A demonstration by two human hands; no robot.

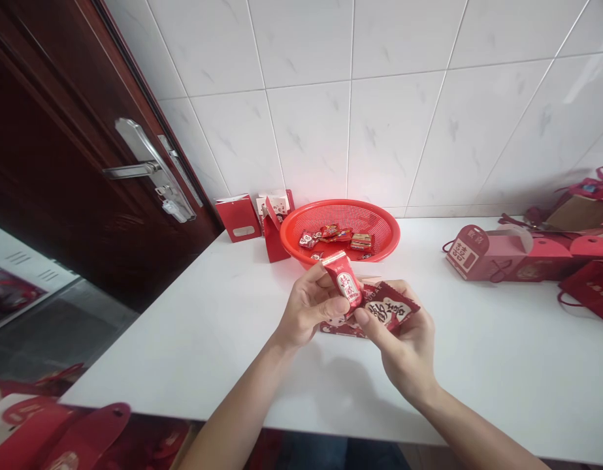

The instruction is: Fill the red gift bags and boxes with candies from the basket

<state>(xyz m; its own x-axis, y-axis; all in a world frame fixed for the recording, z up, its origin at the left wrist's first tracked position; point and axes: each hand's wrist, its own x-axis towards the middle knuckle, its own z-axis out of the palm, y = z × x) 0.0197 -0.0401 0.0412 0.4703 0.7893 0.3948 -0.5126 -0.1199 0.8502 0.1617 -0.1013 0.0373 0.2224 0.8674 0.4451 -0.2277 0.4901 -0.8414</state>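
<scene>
L grip (pixel 308 307) pinches red candy pack (pixel 341 281), R grip (pixel 406 343) pinches red sachet (pixel 390 307) just beside it; loose pinch could drop either onto counter (pixel 193 352) below grips.

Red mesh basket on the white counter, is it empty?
No, wrapped red sweets lie inside the red mesh basket.

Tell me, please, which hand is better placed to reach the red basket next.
Probably the left hand: it is nearer the red plastic basket, with its red packet just before the rim. The right hand sits farther off, holding a printed sachet.
</scene>
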